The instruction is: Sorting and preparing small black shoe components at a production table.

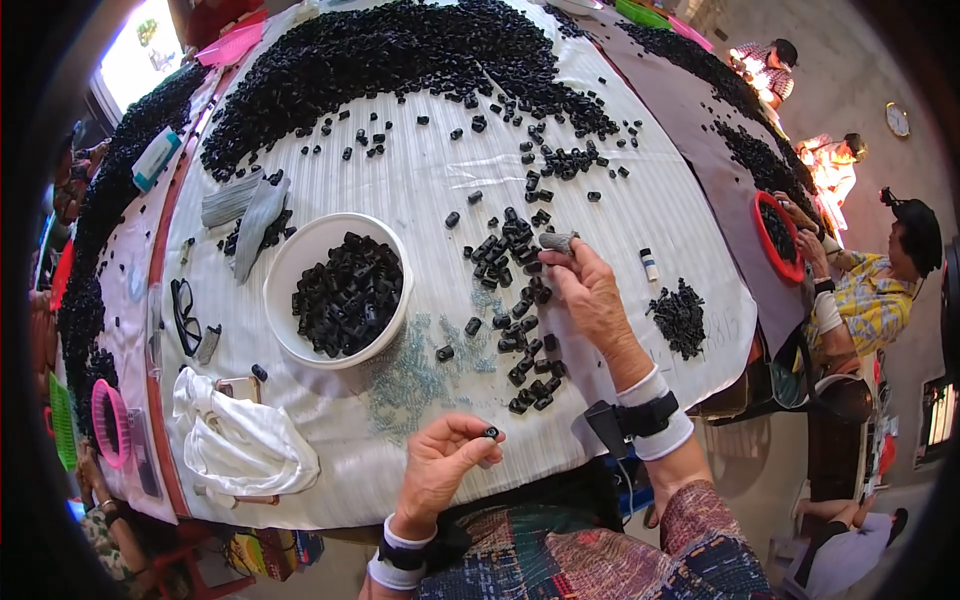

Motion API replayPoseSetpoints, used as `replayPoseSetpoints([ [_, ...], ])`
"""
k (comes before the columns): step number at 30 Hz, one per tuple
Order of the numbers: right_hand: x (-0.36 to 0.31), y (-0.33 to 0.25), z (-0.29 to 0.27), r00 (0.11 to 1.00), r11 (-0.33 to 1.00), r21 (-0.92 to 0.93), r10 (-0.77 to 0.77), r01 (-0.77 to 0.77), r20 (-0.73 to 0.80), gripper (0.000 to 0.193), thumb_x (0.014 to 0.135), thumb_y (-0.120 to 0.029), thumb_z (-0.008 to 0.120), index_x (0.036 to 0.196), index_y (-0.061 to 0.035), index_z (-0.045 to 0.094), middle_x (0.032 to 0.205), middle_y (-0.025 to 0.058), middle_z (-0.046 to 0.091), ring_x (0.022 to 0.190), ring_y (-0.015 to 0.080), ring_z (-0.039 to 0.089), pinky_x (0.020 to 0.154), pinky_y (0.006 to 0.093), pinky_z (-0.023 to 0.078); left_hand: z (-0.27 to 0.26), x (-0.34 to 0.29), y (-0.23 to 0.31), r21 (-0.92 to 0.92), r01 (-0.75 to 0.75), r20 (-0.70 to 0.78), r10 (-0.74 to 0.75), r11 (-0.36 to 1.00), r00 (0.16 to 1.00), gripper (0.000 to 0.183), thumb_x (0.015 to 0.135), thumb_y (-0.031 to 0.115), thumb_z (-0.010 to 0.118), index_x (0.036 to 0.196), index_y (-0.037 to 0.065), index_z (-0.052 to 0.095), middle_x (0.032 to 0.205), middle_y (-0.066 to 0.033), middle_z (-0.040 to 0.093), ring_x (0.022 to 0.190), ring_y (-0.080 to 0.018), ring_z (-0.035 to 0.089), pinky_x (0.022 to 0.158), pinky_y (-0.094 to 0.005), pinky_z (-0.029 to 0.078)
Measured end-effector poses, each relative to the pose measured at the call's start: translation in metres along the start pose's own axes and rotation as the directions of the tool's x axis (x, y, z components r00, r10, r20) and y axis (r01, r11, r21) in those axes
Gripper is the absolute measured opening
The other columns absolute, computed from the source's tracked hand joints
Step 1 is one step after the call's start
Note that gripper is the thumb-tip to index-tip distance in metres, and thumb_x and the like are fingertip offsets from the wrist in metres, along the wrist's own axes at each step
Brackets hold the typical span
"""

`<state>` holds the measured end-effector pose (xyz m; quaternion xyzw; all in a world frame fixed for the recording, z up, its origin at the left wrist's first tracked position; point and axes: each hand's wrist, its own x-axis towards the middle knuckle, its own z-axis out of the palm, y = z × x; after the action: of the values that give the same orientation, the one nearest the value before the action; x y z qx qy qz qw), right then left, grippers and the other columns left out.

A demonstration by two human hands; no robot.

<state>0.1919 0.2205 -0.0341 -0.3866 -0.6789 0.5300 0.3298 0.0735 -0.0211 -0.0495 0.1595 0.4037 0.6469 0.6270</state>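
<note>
Near the table's front edge, my left hand (445, 465) pinches a small black plastic part (491, 432) between thumb and fingertips. Farther forward and to the right, my right hand (598, 300) reaches over a loose row of black parts (515, 330). A grey finger sleeve (557, 242) covers one of its fingertips. Its fingers are partly stretched, with nothing visible between them. Left of that row stands a white bowl (275, 300) holding many black parts (350, 295). Small pale-blue clear bits (405, 370) lie scattered on the cloth beside the bowl.
A large heap of black parts (380, 50) spans the far table. Thin black pieces (680, 320) and a small bottle (649, 265) lie at right. Glasses (184, 318), grey cloth (262, 225) and white cloth (240, 435) lie at left. A co-worker (880, 280) handles a red basket (762, 240).
</note>
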Motion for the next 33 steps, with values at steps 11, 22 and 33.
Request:
replayPoseSetpoints([
  [11, 0.004, -0.008, 0.031, 0.973, 0.982, -0.166, -0.054, 0.093, 0.224, 0.027, 0.087, 0.001, 0.045, 0.113, -0.0008, 0.051, 0.100, 0.0095, 0.064, 0.087, 0.0104, 0.059, 0.076, 0.0234, 0.047, -0.002, 0.003, 0.000, -0.003, 0.027, 0.010, -0.027, 1.000, 1.000, 0.017, 0.084, 0.002, 0.063, 0.099, -0.003, 0.058, 0.092, -0.0132, 0.066, 0.077, -0.0145, 0.064, 0.069, -0.0244, 0.052],
  [22, 0.005, -0.023, 0.008, 0.997, 1.000, -0.020, 0.002, -0.001, 0.075, 0.032, 0.090, -0.005, 0.046, 0.121, -0.0009, 0.050, 0.107, 0.0052, 0.064, 0.090, 0.0062, 0.057, 0.066, 0.0188, 0.045, -0.003, 0.003, 0.000, -0.015, 0.038, 0.007, -0.038, 0.999, 0.999, 0.017, 0.084, 0.002, 0.063, 0.100, -0.002, 0.058, 0.093, -0.0128, 0.066, 0.078, -0.0145, 0.064, 0.070, -0.0243, 0.052],
  [33, 0.019, -0.021, 0.038, 0.965, 0.923, -0.281, -0.244, 0.262, 0.100, 0.027, 0.083, 0.002, 0.053, 0.110, 0.0007, 0.055, 0.091, 0.0090, 0.066, 0.074, 0.0106, 0.061, 0.068, 0.0239, 0.048, -0.004, 0.004, 0.001, -0.027, 0.044, 0.029, -0.043, 0.999, 0.999, 0.017, 0.084, 0.002, 0.062, 0.100, -0.002, 0.058, 0.093, -0.0119, 0.066, 0.079, -0.0146, 0.064, 0.071, -0.0249, 0.052],
])
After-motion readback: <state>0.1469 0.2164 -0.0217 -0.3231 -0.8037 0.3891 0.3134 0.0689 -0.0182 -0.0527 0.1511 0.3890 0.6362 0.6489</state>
